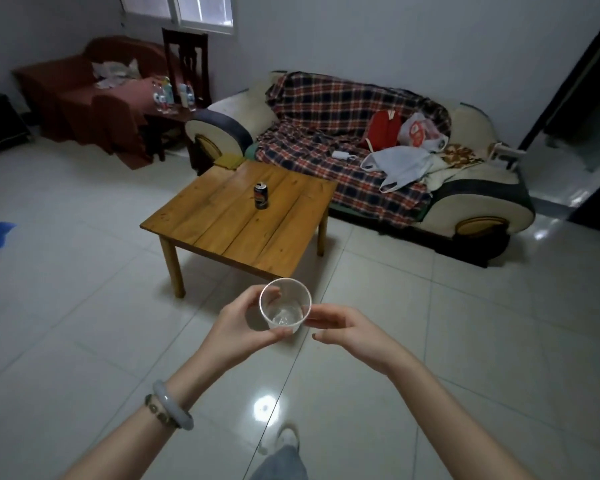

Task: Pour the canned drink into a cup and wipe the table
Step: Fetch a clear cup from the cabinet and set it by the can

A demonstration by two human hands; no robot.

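Above the tiled floor (430,341), short of the table, we see both forearms stretched fwd, bare, converging at chest centre. Left hand (238,323) is curled round the clear plastic cup (284,306): thumb under the near lower wall, fingers wrapped behind the far side, visible through the plastic. Right hand (343,325) sits just beside the cup, fingers loosely extended toward its right wall, fingertips at or touching the rim; we can't tell if it bears any load. So left is clamped on the cup, right relaxed and partly spread. Left wrist carries a pale smooth bangle (172,405) plus a beaded bracelet next to it.

Cup: upright, slightly tilted toward us, mouth round, walls tapering to a small base; appears empty.

Can (261,196): dark w/ coloured print, cylindrical, metallic top, standing upright near the middle of the table (222,223), well apart from both hands. Whether its tab is opened: too small to tell.

Table: low, square, honey-coloured wood planks w/ glossy finish, straight legs. Behind it a sofa (482,206), cream w/ dark trim, draped in red/navy plaid cloth, w/ bags and clothes on the seat. Floor tiles pale, shiny, reflecting a light spot near our foot.
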